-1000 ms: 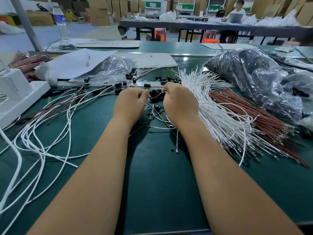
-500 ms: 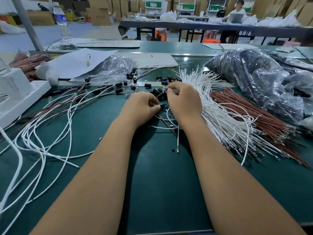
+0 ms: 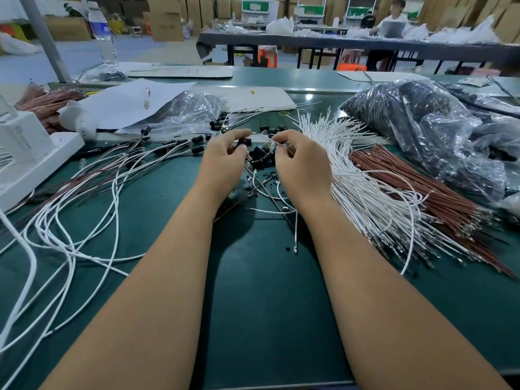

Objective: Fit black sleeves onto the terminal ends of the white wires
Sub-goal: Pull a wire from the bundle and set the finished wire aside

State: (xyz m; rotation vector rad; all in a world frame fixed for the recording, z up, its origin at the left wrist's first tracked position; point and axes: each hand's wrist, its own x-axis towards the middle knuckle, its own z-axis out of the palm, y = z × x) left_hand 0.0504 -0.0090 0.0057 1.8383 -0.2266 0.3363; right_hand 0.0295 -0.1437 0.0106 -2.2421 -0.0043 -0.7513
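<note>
Green table mat (image 3: 253, 305) is looking matt and smooth. White wires (image 3: 365, 192) are showing smooth plastic coating with small shiny metal ends. Black sleeves (image 3: 260, 157) are looking like glossy plastic. Clear bag (image 3: 422, 130) is shining, crinkled plastic film. Paper sheet (image 3: 126, 102) is looking matt white.

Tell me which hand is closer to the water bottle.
Left. The left hand sits below and right of the water bottle; the right hand is farther right still.
</note>
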